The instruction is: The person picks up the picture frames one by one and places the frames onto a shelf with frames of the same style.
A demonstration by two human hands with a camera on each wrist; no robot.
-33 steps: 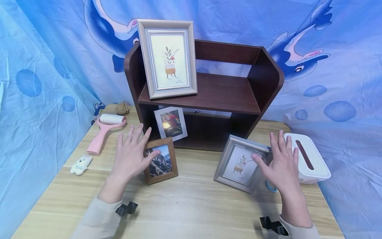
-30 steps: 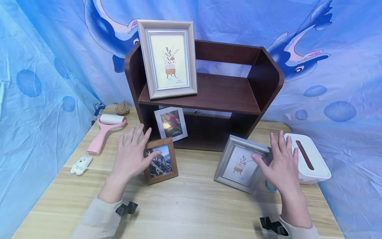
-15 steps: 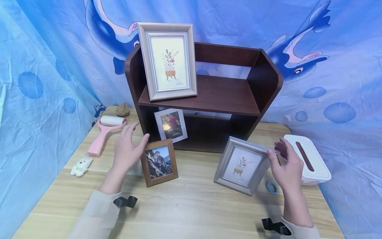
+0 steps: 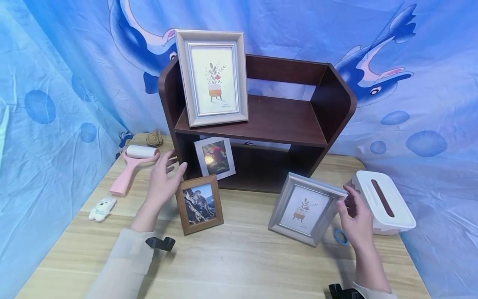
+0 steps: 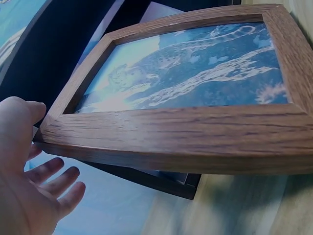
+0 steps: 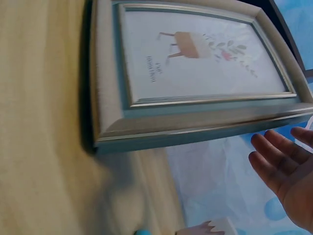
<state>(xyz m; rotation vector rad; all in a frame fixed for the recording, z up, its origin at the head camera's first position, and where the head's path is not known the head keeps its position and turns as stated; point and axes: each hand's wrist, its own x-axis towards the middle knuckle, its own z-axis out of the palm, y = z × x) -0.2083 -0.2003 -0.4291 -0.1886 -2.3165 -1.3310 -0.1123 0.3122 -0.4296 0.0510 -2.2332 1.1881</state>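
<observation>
In the head view, a brown wooden picture frame (image 4: 200, 204) with a leopard photo stands tilted back on the table. My left hand (image 4: 163, 176) is at its upper left corner, thumb close to the front edge and other fingers loosely spread beyond it in the left wrist view. A silver picture frame (image 4: 304, 209) with a potted-plant print leans back at right. My right hand (image 4: 356, 218) is beside its upper right corner, thumb and index finger on either side of it. In the right wrist view, the relaxed fingers (image 6: 281, 154) lie just past the frame's edge.
A dark brown shelf (image 4: 284, 120) stands behind, bearing a large silver frame (image 4: 214, 79) above and a white parrot-photo frame (image 4: 215, 158) below. A pink lint roller (image 4: 127, 170), bear figure (image 4: 102, 208) and twine ball (image 4: 154, 138) lie left; a white tissue box (image 4: 384, 201) and blue ring (image 4: 341, 236) right.
Both hands have turned from flat and palm-down over the frames to sideways beside their upper outer corners. My right thumb and index finger have come closer to the silver frame's corner. The frames look unmoved.
</observation>
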